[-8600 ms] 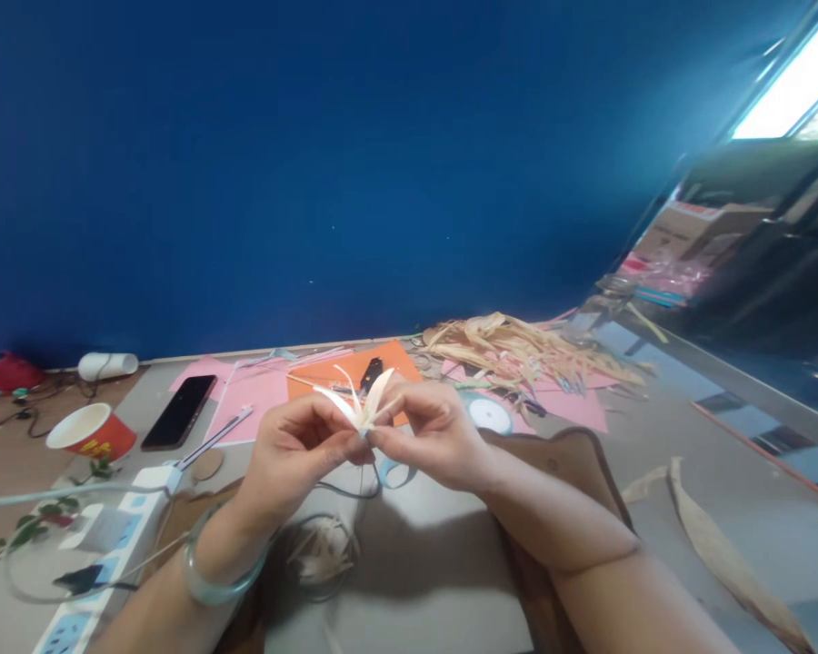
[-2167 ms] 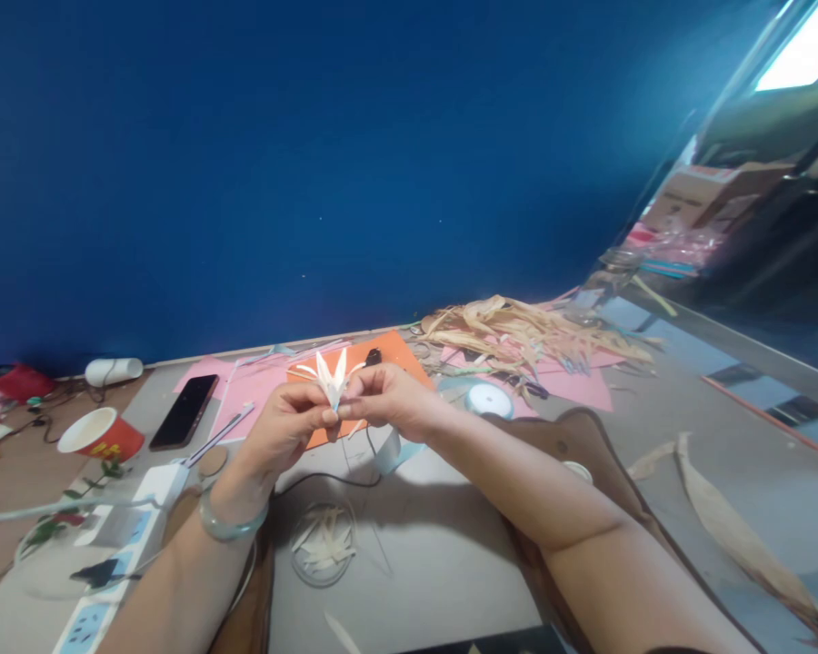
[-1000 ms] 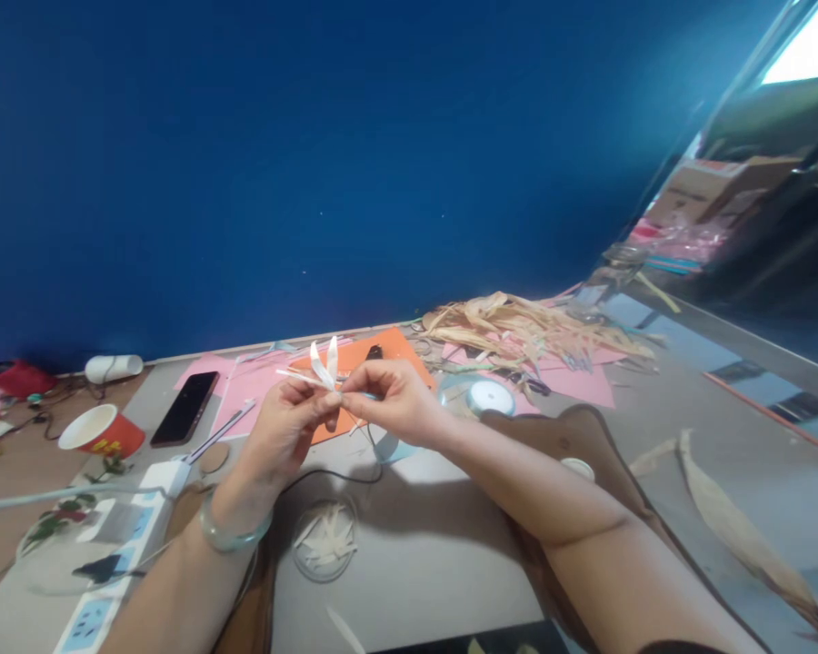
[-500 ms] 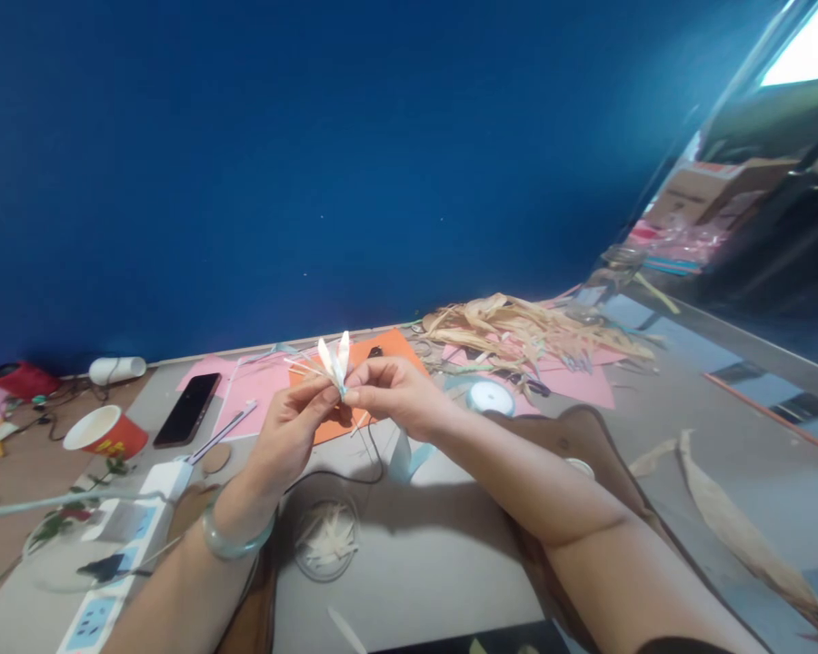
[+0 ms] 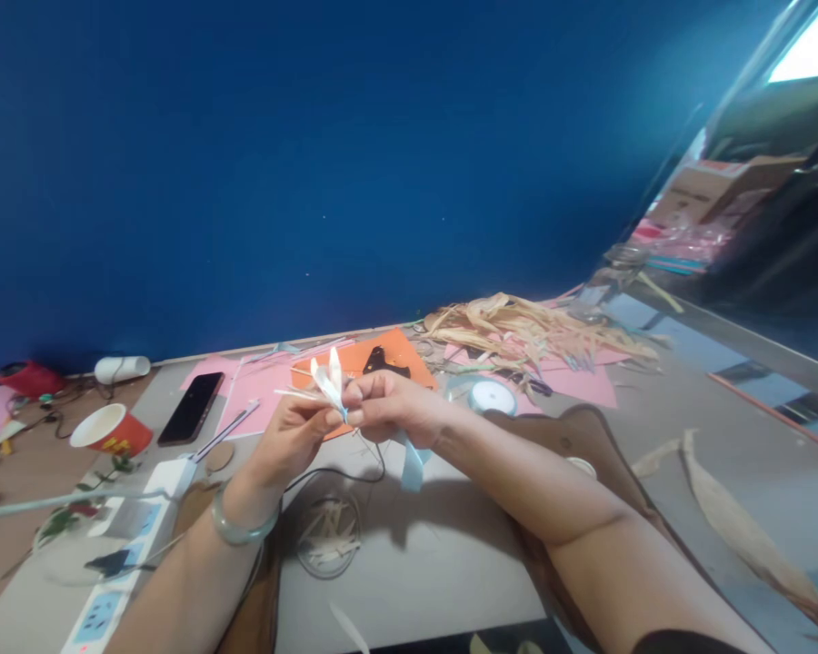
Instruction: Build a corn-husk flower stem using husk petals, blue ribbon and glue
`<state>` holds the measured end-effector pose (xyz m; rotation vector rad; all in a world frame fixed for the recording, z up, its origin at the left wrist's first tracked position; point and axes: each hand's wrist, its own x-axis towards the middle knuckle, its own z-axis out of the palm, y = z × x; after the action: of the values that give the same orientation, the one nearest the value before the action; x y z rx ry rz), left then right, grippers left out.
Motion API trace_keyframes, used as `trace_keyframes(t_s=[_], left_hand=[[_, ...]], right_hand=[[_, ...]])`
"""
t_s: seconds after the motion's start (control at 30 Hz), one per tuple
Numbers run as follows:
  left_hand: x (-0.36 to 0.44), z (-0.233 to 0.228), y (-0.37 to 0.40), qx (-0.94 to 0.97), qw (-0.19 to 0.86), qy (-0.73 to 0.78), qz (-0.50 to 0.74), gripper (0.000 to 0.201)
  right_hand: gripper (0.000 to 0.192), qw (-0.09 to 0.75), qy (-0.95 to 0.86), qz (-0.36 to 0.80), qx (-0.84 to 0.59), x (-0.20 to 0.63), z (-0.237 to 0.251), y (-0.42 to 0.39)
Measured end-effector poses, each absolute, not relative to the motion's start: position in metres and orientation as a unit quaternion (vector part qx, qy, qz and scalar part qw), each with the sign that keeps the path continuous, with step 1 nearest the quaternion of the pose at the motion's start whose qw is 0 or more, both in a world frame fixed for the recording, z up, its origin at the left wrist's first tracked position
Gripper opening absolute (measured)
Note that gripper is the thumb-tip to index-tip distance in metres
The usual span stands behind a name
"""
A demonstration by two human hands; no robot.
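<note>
Between both hands is a small flower-like bunch of white petals (image 5: 331, 377), upright, with thin pale sticks (image 5: 298, 394) pointing left beside it. My left hand (image 5: 296, 438) is closed, pinching the bunch at its base. My right hand (image 5: 396, 404) is closed too, thumb and fingers meeting at the same base, where a bit of light blue shows. A light blue ribbon (image 5: 413, 467) hangs below my right hand; its path through the fingers is hidden. Under the hands, a clear round dish (image 5: 328, 538) holds thin white pieces.
A ribbon spool (image 5: 493, 397) stands right of the hands, dried husks (image 5: 518, 325) behind it. A black tool (image 5: 385, 361) lies on orange paper (image 5: 409, 350). To the left are a phone (image 5: 191, 409), a red paper cup (image 5: 131, 434) and a power strip (image 5: 151, 518).
Both hands and the white petals have dropped slightly and tilted left. More of the black tool behind them shows, and the hanging ribbon has shifted.
</note>
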<state>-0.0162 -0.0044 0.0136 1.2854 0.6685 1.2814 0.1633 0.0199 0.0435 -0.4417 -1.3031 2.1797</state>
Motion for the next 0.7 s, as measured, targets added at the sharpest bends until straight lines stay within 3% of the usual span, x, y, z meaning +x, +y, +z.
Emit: trace_keyframes(t_s=[0.4,0.7], left_hand=[[-0.009,0.023,-0.006,0.514,0.642,0.206,0.530,0.029],[-0.012,0.027,-0.010,0.510,0.636,0.262,0.516,0.029]], right_hand=[[0.029,0.255,-0.463,0.835,-0.156,0.157,0.039,0.015],[0.026,0.291,-0.475,0.812,-0.174,0.154,0.039,0.011]])
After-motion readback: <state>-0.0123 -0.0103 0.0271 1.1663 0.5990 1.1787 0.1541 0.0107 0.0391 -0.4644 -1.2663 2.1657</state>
